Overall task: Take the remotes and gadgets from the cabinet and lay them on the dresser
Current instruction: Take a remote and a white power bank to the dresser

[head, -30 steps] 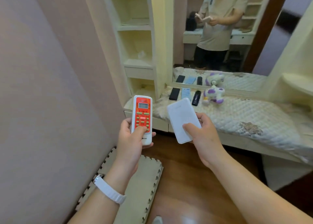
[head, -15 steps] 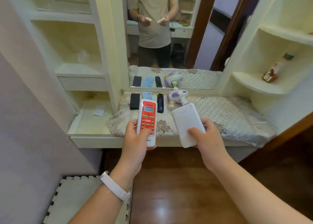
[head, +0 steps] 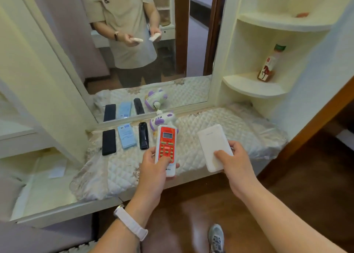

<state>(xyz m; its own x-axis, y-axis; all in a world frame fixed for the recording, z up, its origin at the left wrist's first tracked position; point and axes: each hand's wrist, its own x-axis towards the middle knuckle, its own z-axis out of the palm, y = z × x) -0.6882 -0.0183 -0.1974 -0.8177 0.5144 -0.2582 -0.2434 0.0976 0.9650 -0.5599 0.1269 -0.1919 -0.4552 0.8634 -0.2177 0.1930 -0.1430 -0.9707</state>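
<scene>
The red-and-white air-conditioner remote [head: 166, 149] is in your left hand [head: 153, 174], held over the front of the dresser's quilted cover [head: 239, 122]. Your fingers wrap its lower end and your thumb lies across the buttons. It looks like a light, stiff plastic shell with smooth sides, so a side grip near the middle would probably balance it better than the tail.

Your right hand [head: 237, 164] holds a flat white power bank [head: 211, 143] by its lower half, with the thumb on top and the fingers curled underneath. It is likely denser than the remote, and its glossy face looks slippery. Keep the fingers under it until it touches down.

The cover looks soft and padded, so both should set down gently if you lay them flat.

Near the mirror [head: 63, 48], a black slab [head: 109, 142], a light-blue remote [head: 126, 136], a black remote [head: 143, 135] and a purple-and-white toy [head: 162, 118] lie in a row. The open cover to their right looks like the natural spot.
</scene>
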